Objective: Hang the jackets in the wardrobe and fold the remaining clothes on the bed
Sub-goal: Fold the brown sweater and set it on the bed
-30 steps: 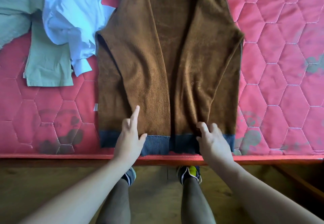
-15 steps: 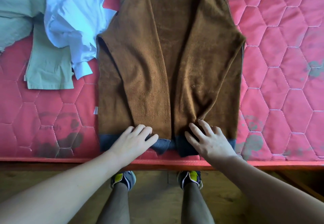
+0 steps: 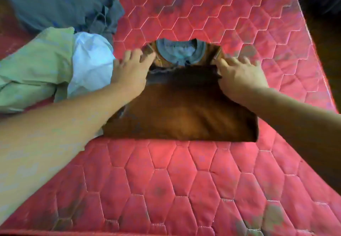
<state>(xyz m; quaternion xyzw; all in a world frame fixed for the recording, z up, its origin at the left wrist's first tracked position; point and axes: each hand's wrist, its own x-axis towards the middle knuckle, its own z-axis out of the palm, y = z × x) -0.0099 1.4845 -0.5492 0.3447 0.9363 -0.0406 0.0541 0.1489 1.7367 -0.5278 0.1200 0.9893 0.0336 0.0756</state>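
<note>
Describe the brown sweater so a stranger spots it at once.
On the red quilted mattress, look between the left hand and the right hand. The brown sweater lies folded there, grey-blue collar at its far end. It alone is brown; the green garment, white garment and grey clothes left of it lie loose.

Doubled the sweater (image 3: 184, 117) over since a second ago, bringing its hem (image 3: 184, 73) from the near edge of the bed (image 3: 166, 180) up to just short of the collar (image 3: 180, 53), left hand (image 3: 129, 73) and right hand (image 3: 239, 77) now at the hem's far left and right corners instead of the near end.
</note>
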